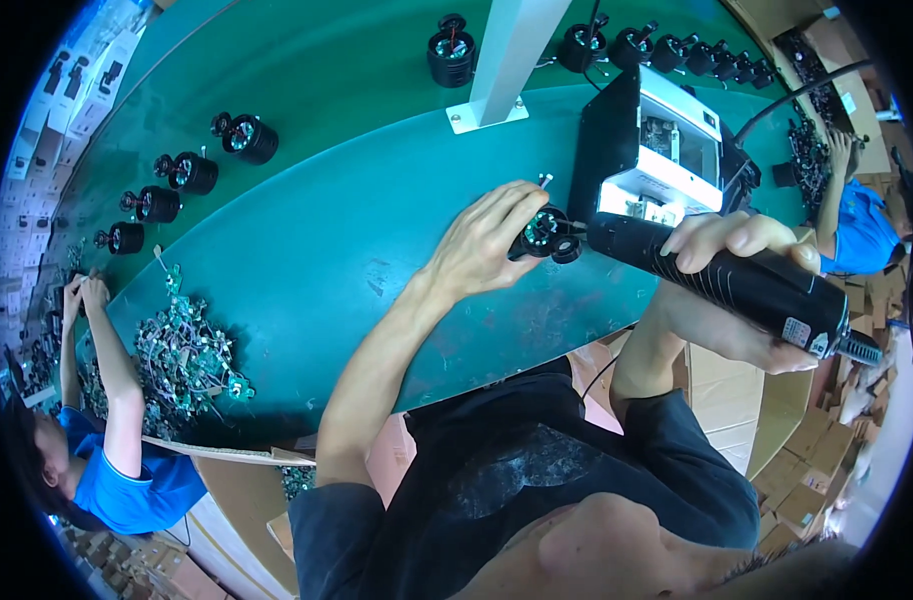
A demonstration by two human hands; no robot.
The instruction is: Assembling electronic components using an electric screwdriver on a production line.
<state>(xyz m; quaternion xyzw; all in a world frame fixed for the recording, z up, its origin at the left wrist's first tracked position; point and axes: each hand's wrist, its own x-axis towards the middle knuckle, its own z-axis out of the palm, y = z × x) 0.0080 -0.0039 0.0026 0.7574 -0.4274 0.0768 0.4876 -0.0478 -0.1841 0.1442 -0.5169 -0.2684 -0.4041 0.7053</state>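
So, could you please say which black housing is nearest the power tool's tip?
The black housing in the left hand, right by the power tool; the others are farther off.

At the green bench (307, 330), the left hand (482, 240) grips a black housing (540, 232) and the right hand (752, 238) points an electric screwdriver (767, 290) at it. Circuit boards (185, 352) lie heaped to the left.

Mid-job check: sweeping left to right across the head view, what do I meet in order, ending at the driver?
White boxes → heap of small circuit boards → far black cylindrical unit → nearer black unit → black power driver.
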